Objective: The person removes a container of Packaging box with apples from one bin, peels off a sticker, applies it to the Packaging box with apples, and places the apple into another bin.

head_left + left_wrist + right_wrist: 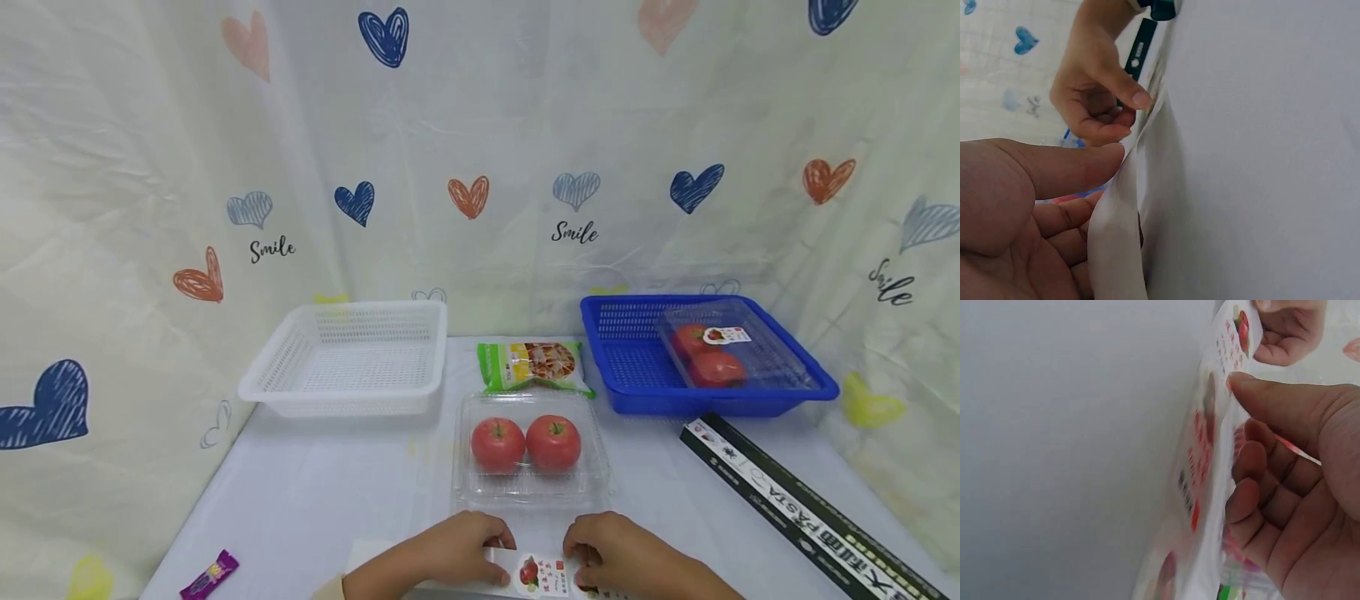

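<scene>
Both hands hold a white strip of fruit-printed labels (542,575) at the near side of the table. My left hand (467,550) pinches the strip between thumb and fingers; in the left wrist view its blank white backing (1116,244) runs down from the thumb. A short way to the right, my right hand (613,546) grips the same strip, thumb on the printed face (1200,447) in the right wrist view. Just beyond the hands sits a clear plastic box (532,492) with two red apples (553,443) side by side.
A white basket (345,404) stands at back left. The blue basket (637,402) at back right holds another clear box of apples bearing a label (726,335). Between them lies a green snack packet (536,367). A long black box (810,508) lies right, a purple wrapper (210,575) front left.
</scene>
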Demonstrator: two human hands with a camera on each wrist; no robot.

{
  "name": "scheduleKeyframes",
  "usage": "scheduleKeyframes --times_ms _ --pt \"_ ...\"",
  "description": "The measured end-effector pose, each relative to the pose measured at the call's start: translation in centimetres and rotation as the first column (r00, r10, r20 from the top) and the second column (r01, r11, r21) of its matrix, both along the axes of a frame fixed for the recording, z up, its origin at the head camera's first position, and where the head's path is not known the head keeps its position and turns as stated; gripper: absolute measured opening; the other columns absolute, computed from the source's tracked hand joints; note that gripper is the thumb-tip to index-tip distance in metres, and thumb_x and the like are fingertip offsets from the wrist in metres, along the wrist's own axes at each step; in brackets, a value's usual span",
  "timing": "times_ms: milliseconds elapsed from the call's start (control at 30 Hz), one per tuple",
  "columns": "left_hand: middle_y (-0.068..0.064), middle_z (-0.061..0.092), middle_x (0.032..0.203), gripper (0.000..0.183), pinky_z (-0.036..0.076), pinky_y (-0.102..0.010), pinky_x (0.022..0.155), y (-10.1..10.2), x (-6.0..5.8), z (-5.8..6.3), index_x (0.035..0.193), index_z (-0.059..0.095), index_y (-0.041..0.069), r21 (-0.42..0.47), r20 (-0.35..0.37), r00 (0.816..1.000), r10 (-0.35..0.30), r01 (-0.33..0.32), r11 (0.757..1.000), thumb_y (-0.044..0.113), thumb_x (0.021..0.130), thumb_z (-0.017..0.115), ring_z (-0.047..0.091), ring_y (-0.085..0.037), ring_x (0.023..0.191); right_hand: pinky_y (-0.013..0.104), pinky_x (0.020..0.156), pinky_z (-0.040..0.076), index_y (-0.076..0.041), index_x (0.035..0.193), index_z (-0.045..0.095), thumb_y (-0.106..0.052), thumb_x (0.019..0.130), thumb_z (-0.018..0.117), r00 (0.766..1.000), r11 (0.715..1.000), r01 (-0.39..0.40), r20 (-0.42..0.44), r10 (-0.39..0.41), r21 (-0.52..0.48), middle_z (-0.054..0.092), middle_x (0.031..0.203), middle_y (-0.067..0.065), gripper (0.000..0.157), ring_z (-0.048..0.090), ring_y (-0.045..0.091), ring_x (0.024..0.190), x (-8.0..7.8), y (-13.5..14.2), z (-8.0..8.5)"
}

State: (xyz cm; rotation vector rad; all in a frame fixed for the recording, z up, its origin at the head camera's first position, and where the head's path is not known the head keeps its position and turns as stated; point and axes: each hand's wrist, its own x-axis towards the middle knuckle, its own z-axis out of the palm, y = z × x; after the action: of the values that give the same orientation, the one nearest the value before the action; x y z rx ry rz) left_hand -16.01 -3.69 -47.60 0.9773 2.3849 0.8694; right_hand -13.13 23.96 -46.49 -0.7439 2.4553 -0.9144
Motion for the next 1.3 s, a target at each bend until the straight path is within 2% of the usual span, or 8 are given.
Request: scheduleKeyframes --times_ms 100,200,367,567,800,867,1000,1300 --pt "0.014 0.064 0.081 0.017 0.048 -0.02 0.073 -0.2 -0.3 0.1 0.096 0.071 0.013 0.11 0.19 0.982 -0.012 -0.01 0.994 0.01 0.081 0.078 0.054 0.001 0.075 0.02 0.065 0.048 -0.025 0.098 0.071 -0.02 0.089 0.071 0.998 0.998 -0.057 -0.035 0.056 -0.035 0.055 0.081 -0.019 0.01 0.051 -0.001 0.072 0.0 -0.7 0.3" --pt "0.01 0.067 0.083 0.017 0.048 -0.02 0.075 -0.3 -0.3 0.2 0.096 0.072 0.01 0.179 0.329 0.944 -0.022 -0.04 0.983 0.001 0.082 0.074 0.058 0.0 0.076 0.017 0.067 0.049 -0.023 0.1 0.072 -0.018 0.091 0.07 0.972 0.982 -0.174 -0.174 0.158 -0.08 0.057 0.086 -0.018 0.011 0.052 -0.004 0.075 0.2 -1.5 0.4" --pt "0.008 0.07 0.09 0.019 0.047 -0.019 0.08 -0.4 -0.2 0.4 0.1 0.072 0.007 0.235 0.41 0.911 -0.053 -0.049 0.971 -0.002 0.083 0.071 0.06 -0.001 0.085 0.017 0.078 0.048 -0.022 0.104 0.07 -0.016 0.09 0.071 0.85 0.942 -0.32 -0.467 0.242 -0.095 0.057 0.099 -0.015 0.015 0.053 -0.002 0.09 0.3 -2.7 0.4" --pt "0.002 0.073 0.095 0.018 0.046 -0.02 0.082 -0.4 -0.2 0.2 0.103 0.072 0.002 0.305 0.486 0.87 -0.086 -0.077 0.949 -0.001 0.085 0.071 0.06 -0.003 0.09 0.012 0.086 0.043 -0.024 0.101 0.071 -0.016 0.086 0.075 0.714 0.908 -0.397 -0.666 0.215 -0.132 0.054 0.105 -0.011 0.017 0.051 0.002 0.096 0.3 -3.7 0.1" --pt "-0.008 0.07 0.108 0.026 0.044 -0.02 0.088 -0.5 -0.2 0.1 0.112 0.068 -0.003 0.374 0.599 0.786 -0.154 -0.104 0.921 -0.008 0.087 0.064 0.059 -0.011 0.102 0.017 0.087 0.046 -0.022 0.104 0.071 -0.011 0.083 0.078 0.646 0.882 -0.459 -0.721 0.25 -0.105 0.057 0.108 -0.006 0.024 0.053 0.005 0.1 0.1 -4.5 -0.2" --pt "-0.01 0.069 0.109 0.027 0.044 -0.02 0.087 -0.5 -0.3 0.0 0.114 0.067 -0.004 0.381 0.62 0.766 -0.173 -0.1 0.919 -0.008 0.088 0.062 0.059 -0.009 0.1 0.019 0.087 0.047 -0.021 0.104 0.071 -0.012 0.083 0.078 0.622 0.881 -0.463 -0.742 0.248 -0.093 0.057 0.109 -0.004 0.024 0.053 0.007 0.102 0.2 -4.7 -0.2" --pt "-0.008 0.07 0.099 0.028 0.046 -0.019 0.074 -0.5 -0.4 0.0 0.116 0.064 -0.004 0.393 0.66 0.725 -0.197 -0.11 0.913 -0.008 0.089 0.061 0.059 -0.006 0.084 0.019 0.089 0.045 -0.021 0.1 0.072 -0.013 0.083 0.078 0.611 0.883 -0.462 -0.753 0.244 -0.088 0.057 0.108 -0.004 0.019 0.052 0.008 0.103 0.3 -5.0 0.0" --pt "0.001 0.065 0.075 0.027 0.042 -0.016 0.058 -0.3 -0.5 0.0 0.114 0.061 -0.009 0.405 0.674 0.707 -0.214 -0.112 0.907 -0.007 0.087 0.062 0.057 -0.002 0.065 0.014 0.086 0.044 -0.018 0.095 0.073 -0.011 0.081 0.079 0.565 0.856 -0.508 -0.787 0.248 -0.096 0.058 0.1 -0.005 0.017 0.054 0.007 0.093 0.5 -5.8 0.6"
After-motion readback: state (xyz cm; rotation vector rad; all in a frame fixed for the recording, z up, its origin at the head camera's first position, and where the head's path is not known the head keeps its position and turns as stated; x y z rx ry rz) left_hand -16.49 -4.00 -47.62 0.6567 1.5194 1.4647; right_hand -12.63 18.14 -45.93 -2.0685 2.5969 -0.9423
